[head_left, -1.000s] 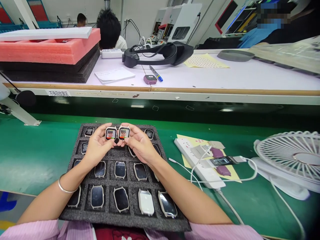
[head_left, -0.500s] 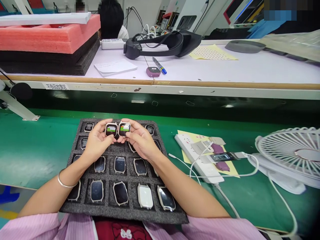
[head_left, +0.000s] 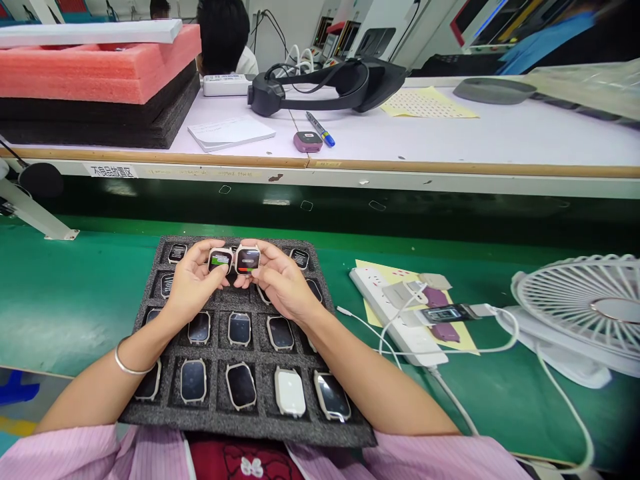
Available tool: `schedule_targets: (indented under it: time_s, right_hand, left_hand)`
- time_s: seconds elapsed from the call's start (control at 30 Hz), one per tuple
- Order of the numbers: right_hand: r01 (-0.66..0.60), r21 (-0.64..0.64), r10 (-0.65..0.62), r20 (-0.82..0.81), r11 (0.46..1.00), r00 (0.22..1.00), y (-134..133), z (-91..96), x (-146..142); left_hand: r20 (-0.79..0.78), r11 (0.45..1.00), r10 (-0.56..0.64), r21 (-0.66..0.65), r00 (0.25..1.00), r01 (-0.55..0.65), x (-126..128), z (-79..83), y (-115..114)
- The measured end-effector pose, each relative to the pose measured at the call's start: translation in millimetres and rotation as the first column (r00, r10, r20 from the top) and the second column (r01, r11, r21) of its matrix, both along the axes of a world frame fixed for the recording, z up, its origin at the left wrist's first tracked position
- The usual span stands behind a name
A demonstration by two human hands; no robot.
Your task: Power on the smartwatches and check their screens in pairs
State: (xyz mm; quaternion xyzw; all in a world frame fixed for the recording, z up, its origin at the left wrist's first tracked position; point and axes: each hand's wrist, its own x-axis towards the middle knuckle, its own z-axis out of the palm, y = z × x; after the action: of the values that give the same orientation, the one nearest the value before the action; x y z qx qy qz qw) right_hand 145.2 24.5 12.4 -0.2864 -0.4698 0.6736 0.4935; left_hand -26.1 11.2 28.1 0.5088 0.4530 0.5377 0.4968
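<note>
A black foam tray (head_left: 150, 413) lies on the green bench in front of me, with several strapless smartwatch bodies in its pockets, most with dark screens and one white-backed (head_left: 289, 392). My left hand (head_left: 193, 283) is closed on a lit watch body (head_left: 220, 259) showing a green bar. My right hand (head_left: 283, 280) is closed on a second lit watch body (head_left: 247, 259) showing a red bar. I hold both side by side over the tray's far rows, screens facing me.
A white power strip (head_left: 395, 320) with plugs, cables and a purple device lies right of the tray. A white fan (head_left: 580, 313) lies further right. The raised white shelf holds a black headset (head_left: 325, 87), notepad (head_left: 231, 132), pen and stacked foam (head_left: 100, 87). People sit beyond.
The two hands have stayed together over the tray. Both watch screens changed from a picture to coloured bars, now green on the left one and red on the right one.
</note>
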Motion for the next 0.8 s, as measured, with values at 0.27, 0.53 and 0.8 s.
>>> schedule_targets:
  time_s: [0.27,0.53,0.8]
  right_hand:
    - [0.015,-0.01,-0.015,0.007,1.0,1.0,0.0,-0.4,0.1]
    - [0.051,-0.015,-0.051,0.033,0.999,0.998,-0.3,1.5,-1.4]
    - [0.048,0.002,-0.048,0.018,0.999,0.999,1.0,-1.4,-0.6]
  left_hand:
    - [0.014,0.999,-0.032,-0.003,0.999,0.033,-0.8,0.8,-1.4]
    - [0.009,0.999,-0.04,-0.007,0.999,0.04,-1.1,-0.7,-1.7]
    - [0.034,0.998,-0.058,-0.012,0.998,0.059,-2.2,-1.6,-1.3]
